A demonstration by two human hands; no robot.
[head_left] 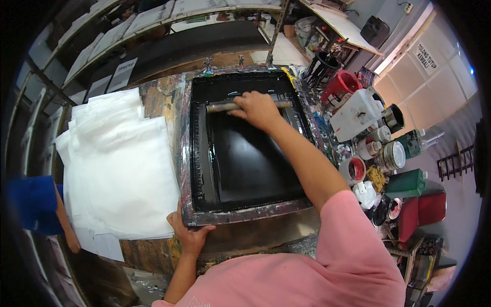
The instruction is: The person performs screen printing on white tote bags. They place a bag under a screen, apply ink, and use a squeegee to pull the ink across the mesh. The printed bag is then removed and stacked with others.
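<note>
Right hand (257,111) grips squeegee (222,107) across far end of black-inked printing screen (250,213). Left hand (188,234) at screen's near-left corner. White sheet stack (120,174) just left.

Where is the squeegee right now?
In the head view's upper middle, the squeegee is held in the person's right grip, near the far end of the printing screen, right of the stack of white sheets.

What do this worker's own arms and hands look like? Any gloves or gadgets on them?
The right hand and left hand are ordinary bare human hands; no gloves, wristwatch or cables show. The worker wears a plain-coloured pink shirt with a small pale print low in view. Its right sleeve is short, leaving the forearm uncovered.
</note>
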